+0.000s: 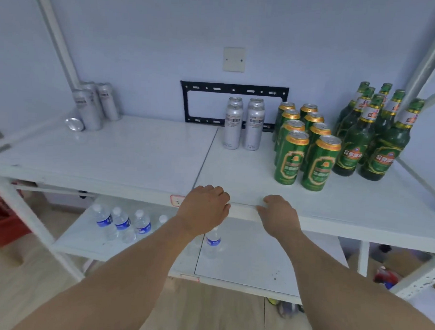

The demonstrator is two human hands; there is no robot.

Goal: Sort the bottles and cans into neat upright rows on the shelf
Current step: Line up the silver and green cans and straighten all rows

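Note:
On the white shelf (127, 151), green bottles (377, 137) stand upright in two rows at the right. Beside them green cans (304, 146) form two upright rows, and silver cans (243, 123) stand in two short rows left of those. At the far left corner three more silver cans (97, 104) stand upright, with one silver can (75, 124) lying on its side in front of them. My left hand (204, 209) and my right hand (279, 215) rest on the shelf's front edge with fingers curled over it, holding no bottle or can.
Several clear water bottles (121, 223) with blue labels stand on the lower shelf (244, 260). A black wall bracket (187, 101) hangs behind the silver cans. White shelf posts (55, 30) rise at left and right. A red crate (2, 220) sits on the floor at left.

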